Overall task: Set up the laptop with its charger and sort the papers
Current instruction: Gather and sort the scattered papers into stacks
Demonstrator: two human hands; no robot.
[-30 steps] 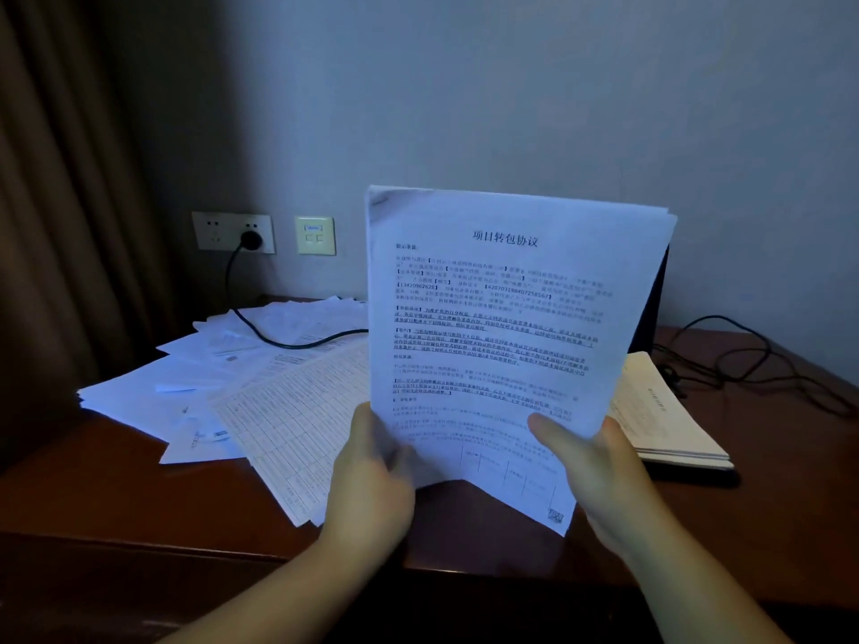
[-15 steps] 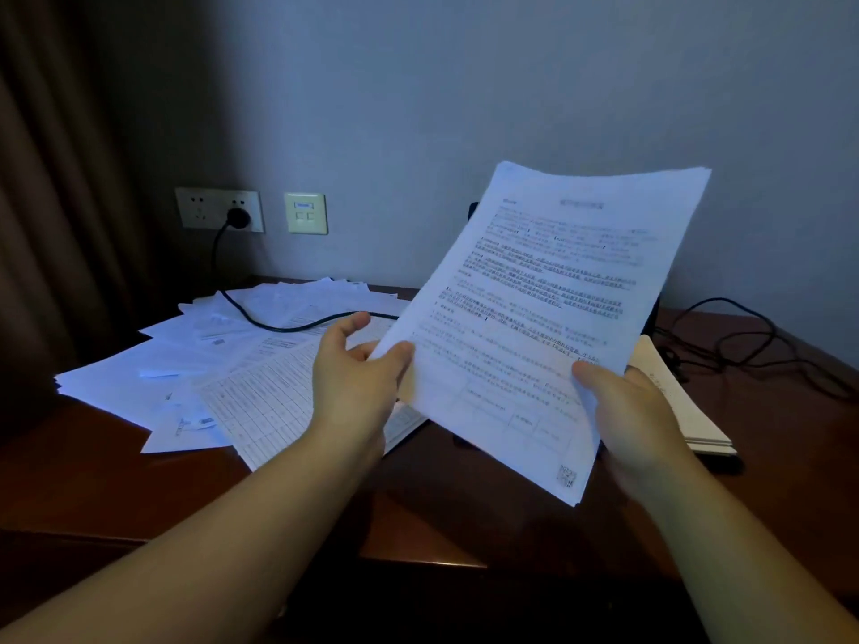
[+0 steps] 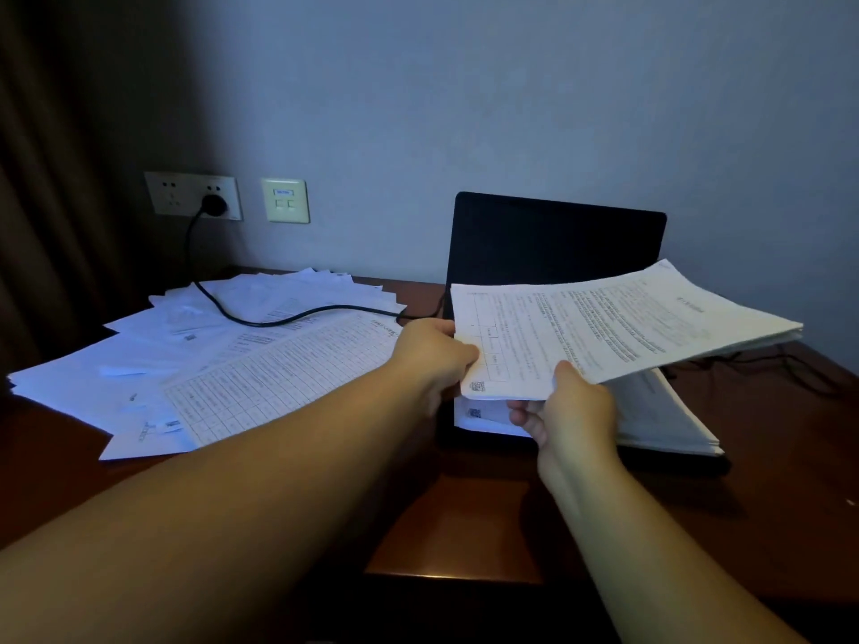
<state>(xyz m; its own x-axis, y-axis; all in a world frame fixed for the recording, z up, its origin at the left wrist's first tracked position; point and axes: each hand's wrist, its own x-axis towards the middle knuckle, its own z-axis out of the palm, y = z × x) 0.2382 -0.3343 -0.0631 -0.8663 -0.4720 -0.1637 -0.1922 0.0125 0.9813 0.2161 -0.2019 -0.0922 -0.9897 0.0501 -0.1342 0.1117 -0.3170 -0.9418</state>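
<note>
left hand (image 3: pixel 430 353) + right hand (image 3: pixel 569 406) | grip papers (image 3: pixel 618 327) | over stack (image 3: pixel 664 416)

There is one view only, from a wide-angle camera worn on the person's head, so no second view shares any part of the scene. It looks forward and down across the desk (image 3: pixel 465 541) toward the far wall (image 3: pixel 511 109), which stands upright across the top half of the picture. Both forearms enter from the near bottom edge and run away from the lens, the left hand (image 3: pixel 430 353) and right hand (image 3: pixel 574 411) meeting near the middle. The camera sits close: the arms loom large, and the near desk edge falls low in the picture. Straight lines bow toward the sides. A curtain (image 3: pixel 42 225) closes the far left.
</note>
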